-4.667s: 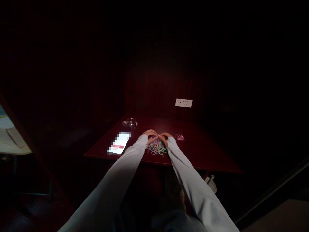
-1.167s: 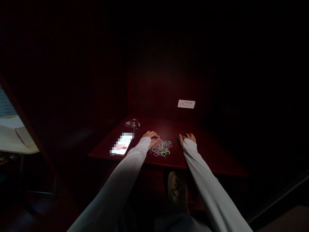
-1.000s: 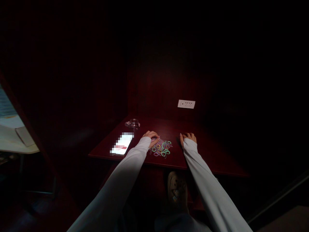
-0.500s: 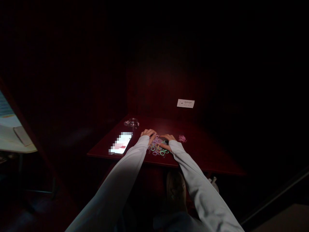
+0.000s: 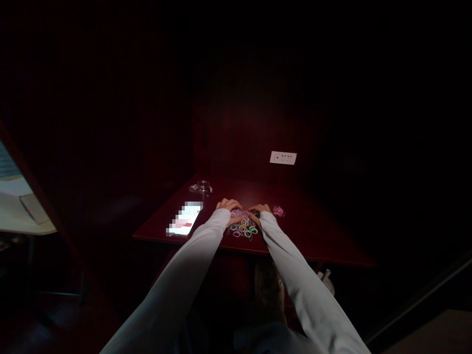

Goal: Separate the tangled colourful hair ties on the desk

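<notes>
A loose pile of small coloured elastic hair ties (image 5: 243,229), in purple, green, yellow and pink, lies on the dark red table (image 5: 302,236) near its front edge. My left hand (image 5: 229,206) rests at the pile's left side, its fingers curved over it and its thumb apart. Opposite, my right hand (image 5: 260,211) cups the right side with fingers and thumb spread. Both hands touch the hair ties, though none is plainly gripped. Just beyond the right hand sits a smaller heap of pink hair ties (image 5: 279,211).
To the left lies a phone (image 5: 189,219) with a lit screen. Behind it stands a clear container (image 5: 203,187) with small pale items beside it. A white power socket (image 5: 283,158) is on the back wall. Another table (image 5: 25,223) shows at far left.
My right hand has shifted slightly right, and its thumb has drawn back off the pile. My left hand has moved slightly right, its thumb now over the pile. Some hair ties have been gathered inward.
</notes>
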Motion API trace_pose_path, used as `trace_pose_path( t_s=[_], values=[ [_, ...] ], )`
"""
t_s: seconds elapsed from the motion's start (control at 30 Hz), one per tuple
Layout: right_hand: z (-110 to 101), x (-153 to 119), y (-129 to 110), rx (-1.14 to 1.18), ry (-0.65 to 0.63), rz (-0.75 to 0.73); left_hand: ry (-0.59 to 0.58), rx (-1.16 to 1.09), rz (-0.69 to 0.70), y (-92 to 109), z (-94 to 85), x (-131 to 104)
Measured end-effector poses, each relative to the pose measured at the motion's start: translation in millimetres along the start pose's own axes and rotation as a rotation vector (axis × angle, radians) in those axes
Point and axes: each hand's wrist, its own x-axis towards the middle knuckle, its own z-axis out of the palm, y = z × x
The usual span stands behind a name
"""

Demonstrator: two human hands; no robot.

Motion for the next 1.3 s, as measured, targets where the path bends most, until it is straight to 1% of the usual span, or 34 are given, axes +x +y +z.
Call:
trace_pose_path(
  t_s=[0.17,0.47,0.57,0.73,0.87,1.3],
  values=[
    [0,1,3,0.033,0.019,0.034,-0.017,0.000,0.002,-2,1.1,1],
    [-4,3,1,0.101,0.100,0.067,-0.034,-0.021,0.002,2,-3.2,-2],
    [-6,1,-2,0.102,0.078,0.092,-0.022,-0.022,0.005,2,-2.1,-1],
    [-7,-3,-5,0.076,0.001,0.091,-0.051,-0.007,0.048,0,1.0,1],
    [-7,-5,-7,0.033,-0.025,0.089,-0.028,-0.003,0.052,-2,3.1,1],
    [-2,-3,-2,0.046,0.020,0.081,0.018,-0.011,0.034,1,0.9,1]
  ],
)
